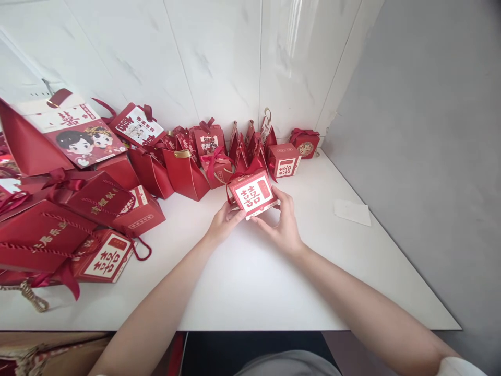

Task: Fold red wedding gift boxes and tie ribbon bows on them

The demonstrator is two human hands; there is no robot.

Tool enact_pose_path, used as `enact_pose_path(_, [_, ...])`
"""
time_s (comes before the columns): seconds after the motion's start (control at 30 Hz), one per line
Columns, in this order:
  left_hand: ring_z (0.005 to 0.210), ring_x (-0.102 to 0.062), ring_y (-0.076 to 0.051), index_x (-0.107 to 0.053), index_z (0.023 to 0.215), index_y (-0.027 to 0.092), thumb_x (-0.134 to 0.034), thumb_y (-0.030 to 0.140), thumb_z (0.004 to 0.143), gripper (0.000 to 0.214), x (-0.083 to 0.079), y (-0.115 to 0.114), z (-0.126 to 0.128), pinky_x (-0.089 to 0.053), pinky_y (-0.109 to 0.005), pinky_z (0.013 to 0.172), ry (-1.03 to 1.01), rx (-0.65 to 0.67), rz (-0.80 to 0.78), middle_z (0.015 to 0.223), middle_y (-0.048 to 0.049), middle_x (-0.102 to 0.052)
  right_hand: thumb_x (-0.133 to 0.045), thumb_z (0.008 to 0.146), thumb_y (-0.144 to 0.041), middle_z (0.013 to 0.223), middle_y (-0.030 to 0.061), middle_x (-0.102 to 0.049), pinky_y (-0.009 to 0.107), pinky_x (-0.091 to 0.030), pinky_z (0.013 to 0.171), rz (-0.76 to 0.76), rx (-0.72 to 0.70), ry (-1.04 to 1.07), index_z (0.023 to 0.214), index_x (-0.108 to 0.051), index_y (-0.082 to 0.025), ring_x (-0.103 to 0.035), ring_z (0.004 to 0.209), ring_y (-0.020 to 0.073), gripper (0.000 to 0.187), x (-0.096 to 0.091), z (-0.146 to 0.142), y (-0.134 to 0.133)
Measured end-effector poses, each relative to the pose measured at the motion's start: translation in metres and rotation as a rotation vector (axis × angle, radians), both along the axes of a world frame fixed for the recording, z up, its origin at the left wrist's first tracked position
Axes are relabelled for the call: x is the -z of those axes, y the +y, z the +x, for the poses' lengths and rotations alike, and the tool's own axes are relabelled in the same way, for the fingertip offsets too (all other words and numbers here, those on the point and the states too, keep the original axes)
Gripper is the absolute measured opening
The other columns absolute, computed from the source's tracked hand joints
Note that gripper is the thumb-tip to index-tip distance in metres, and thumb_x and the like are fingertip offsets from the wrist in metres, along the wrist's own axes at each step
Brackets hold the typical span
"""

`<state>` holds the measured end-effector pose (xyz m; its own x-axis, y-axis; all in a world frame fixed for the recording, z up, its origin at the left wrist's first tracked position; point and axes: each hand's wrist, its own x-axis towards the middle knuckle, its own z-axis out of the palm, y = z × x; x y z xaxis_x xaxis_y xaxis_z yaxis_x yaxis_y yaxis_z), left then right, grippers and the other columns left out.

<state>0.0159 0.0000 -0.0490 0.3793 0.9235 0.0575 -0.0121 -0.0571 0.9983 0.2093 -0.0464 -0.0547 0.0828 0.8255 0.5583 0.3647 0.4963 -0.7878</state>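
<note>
Two hands on one red box (253, 194), over the middle of the white table (242, 292): left hand (223, 223), right hand (285, 224), both part-curled, clasping its sides. Far right: one white-labelled box (282, 154), one gold-emblemed box (303, 144). Right: one white slip (352, 213). Left: heaped boxes (35, 227), too overlapped to count.

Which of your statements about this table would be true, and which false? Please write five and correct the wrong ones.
1. The left hand and the right hand both hold one red-and-white box. True.
2. That box's front panel is plain. False: it bears red characters.
3. A box with a cartoon couple is on the left side. True.
4. Scissors lie to the right of the right hand. False: a white paper lies there.
5. Most other boxes are to the right of the hands. False: most are to the left.
</note>
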Motion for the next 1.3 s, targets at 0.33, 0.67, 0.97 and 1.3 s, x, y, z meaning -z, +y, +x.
enact_pose_path(0.33, [0.112, -0.062, -0.034, -0.057, 0.116, 0.014, -0.071, 0.057, 0.073, 0.062, -0.01, 0.009, -0.013, -0.049, -0.045, 0.096, 0.048, -0.075, 0.082, 0.119, -0.014, -0.067, -0.056, 0.096, -0.051, 0.148, 0.0092, -0.045, 0.046, -0.043, 0.109, -0.173, -0.203, 0.189, 0.145, -0.038, -0.026, -0.047, 0.132, 0.028, 0.058, 0.003, 0.0, 0.001])
enact_pose_path(0.67, [0.091, -0.067, -0.027, -0.057, 0.116, 0.015, -0.06, 0.066, 0.078, 0.065, -0.011, 0.005, -0.015, -0.053, -0.037, 0.075, -0.001, -0.032, 0.119, 0.116, -0.0142, -0.067, -0.049, 0.097, -0.06, 0.154, 0.007, -0.035, 0.045, -0.049, 0.104, -0.245, -0.436, 0.289, 0.152, -0.028, -0.029, -0.044, 0.134, 0.0298, 0.067, 0.011, 0.005, 0.003])
enact_pose_path(0.97, [0.073, -0.063, -0.019, -0.057, 0.116, 0.016, -0.055, 0.068, 0.081, 0.063, -0.007, 0.005, -0.016, -0.053, -0.031, 0.059, -0.002, 0.033, 0.167, 0.107, -0.0126, -0.069, -0.052, 0.09, -0.069, 0.146, 0.0122, -0.043, 0.043, -0.056, 0.09, -0.193, -0.367, 0.274, 0.151, -0.026, -0.027, -0.054, 0.121, 0.0305, 0.078, 0.014, 0.003, 0.004])
enact_pose_path(1.3, [0.095, -0.069, -0.025, -0.059, 0.121, 0.02, -0.059, 0.059, 0.086, 0.052, -0.007, 0.002, -0.008, -0.056, -0.039, 0.084, 0.019, -0.139, 0.01, 0.113, -0.0101, -0.07, -0.07, 0.079, -0.063, 0.144, 0.0137, -0.04, 0.041, -0.058, 0.083, -0.158, -0.121, 0.226, 0.15, -0.024, -0.029, -0.055, 0.118, 0.0291, 0.091, 0.011, 0.0, 0.006])
